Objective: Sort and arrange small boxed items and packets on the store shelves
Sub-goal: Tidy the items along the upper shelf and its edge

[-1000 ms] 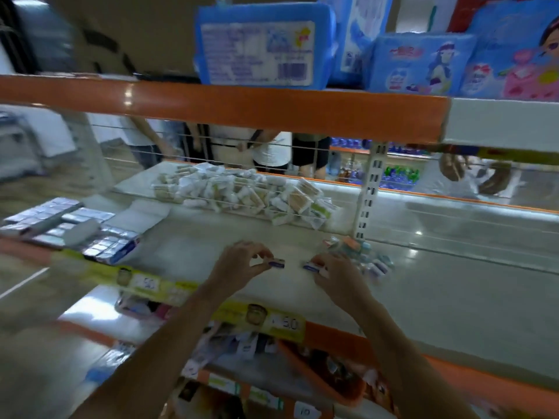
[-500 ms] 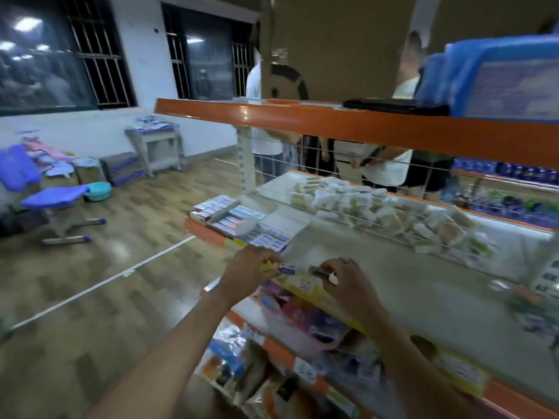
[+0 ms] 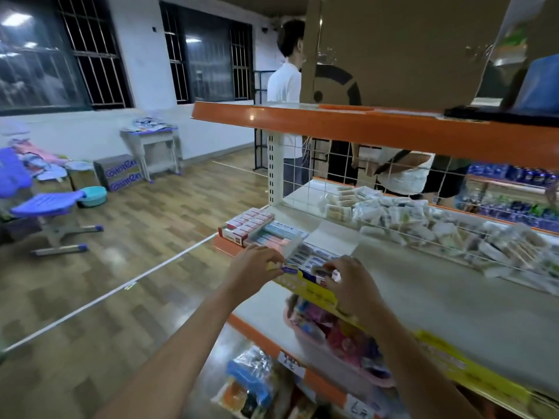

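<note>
- Hands: a small packet (image 3: 289, 269) is pinched in the left hand (image 3: 257, 264); another packet (image 3: 325, 272) is pinched in the right hand (image 3: 348, 282).
- Both are held at the shelf (image 3: 438, 297) front, beside the tray of boxes (image 3: 314, 257).
- Placing seems underway; neat alignment in the tray is called for next.

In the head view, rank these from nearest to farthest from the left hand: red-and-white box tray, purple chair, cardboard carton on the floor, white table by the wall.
From the left hand:
1. Red-and-white box tray, just beyond it at the shelf's left end.
2. Purple chair, far left on the floor.
3. Cardboard carton, left, farther back.
4. White table, against the wall; close to the carton, so ranks 3 and 4 are uncertain.
</note>
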### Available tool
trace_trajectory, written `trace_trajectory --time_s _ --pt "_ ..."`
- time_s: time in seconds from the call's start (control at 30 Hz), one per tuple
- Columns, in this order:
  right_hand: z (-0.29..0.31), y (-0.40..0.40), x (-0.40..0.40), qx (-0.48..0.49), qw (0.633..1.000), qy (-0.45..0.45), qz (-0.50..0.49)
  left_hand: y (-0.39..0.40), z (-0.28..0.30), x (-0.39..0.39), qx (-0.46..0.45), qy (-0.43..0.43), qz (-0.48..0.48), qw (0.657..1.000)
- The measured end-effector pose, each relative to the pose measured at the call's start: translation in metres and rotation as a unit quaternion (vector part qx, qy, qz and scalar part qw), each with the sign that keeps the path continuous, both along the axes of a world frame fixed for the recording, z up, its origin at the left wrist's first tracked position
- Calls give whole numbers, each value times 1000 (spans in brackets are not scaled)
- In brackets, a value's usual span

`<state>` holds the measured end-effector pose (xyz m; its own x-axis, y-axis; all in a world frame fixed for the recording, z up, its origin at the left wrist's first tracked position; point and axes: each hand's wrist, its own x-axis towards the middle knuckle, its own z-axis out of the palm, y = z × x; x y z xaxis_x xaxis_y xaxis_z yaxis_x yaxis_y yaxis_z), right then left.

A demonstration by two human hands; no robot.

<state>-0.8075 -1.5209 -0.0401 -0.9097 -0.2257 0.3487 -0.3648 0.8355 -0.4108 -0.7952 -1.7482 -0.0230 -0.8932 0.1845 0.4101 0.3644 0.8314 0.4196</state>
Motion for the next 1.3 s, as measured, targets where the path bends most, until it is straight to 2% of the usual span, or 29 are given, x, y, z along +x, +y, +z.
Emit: trace_trajectory --time_s 0.33,0.57,1.0,1.17,1.3 --pt "-16 -23 -71 37 997 -26 -63 -27 -15 -95 34 -2 -50 998" --pt "-22 -45 -100 63 994 -37 -84 -41 -22 -131 33 -33 -71 996" --pt "-32 -78 -110 56 983 -26 -174 -56 -17 -177 6 -31 -229 973" --pt "-34 -85 -109 54 975 -29 -213 -58 -18 -187 -2 -32 -260 965" --pt "-29 -86 -107 64 972 -55 -218 -52 -19 -191 -4 -16 -297 955"
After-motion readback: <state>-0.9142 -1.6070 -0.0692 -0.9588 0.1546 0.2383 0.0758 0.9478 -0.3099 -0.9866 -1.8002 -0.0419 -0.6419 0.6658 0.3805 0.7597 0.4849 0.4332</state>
